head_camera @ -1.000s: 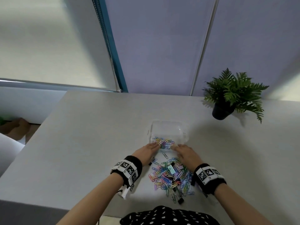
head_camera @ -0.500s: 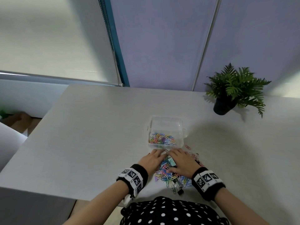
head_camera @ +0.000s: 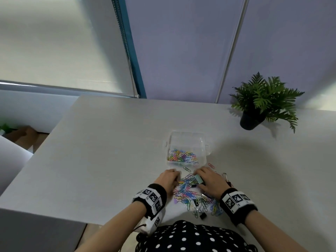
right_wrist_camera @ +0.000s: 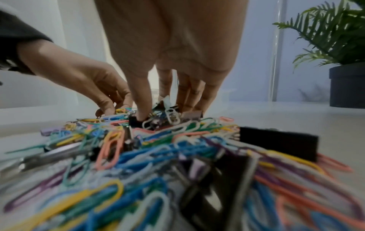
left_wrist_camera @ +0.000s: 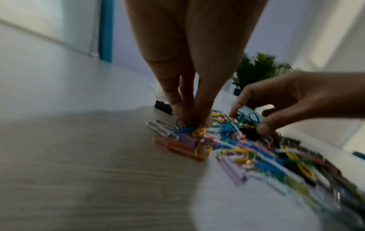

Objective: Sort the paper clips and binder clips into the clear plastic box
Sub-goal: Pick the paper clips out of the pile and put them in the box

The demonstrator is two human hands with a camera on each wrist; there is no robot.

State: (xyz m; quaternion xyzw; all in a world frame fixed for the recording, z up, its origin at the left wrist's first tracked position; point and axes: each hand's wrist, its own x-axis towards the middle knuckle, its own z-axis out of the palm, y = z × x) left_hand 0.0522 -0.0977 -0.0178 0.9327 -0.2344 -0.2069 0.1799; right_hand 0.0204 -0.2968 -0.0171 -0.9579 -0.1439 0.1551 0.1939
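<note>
Both hands (head_camera: 189, 180) pulled back from box (head_camera: 187, 140) onto clip pile (head_camera: 196, 197).

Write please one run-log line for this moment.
left hand: pinching paper clips in pile | right hand: fingers down in pile | clear plastic box: near part holds paper clips | binder clips: not yet boxed

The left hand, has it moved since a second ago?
Yes. The left hand was at the near edge of the clear plastic box; it has come back toward the person and now pinches clips in the pile of clips.
</note>
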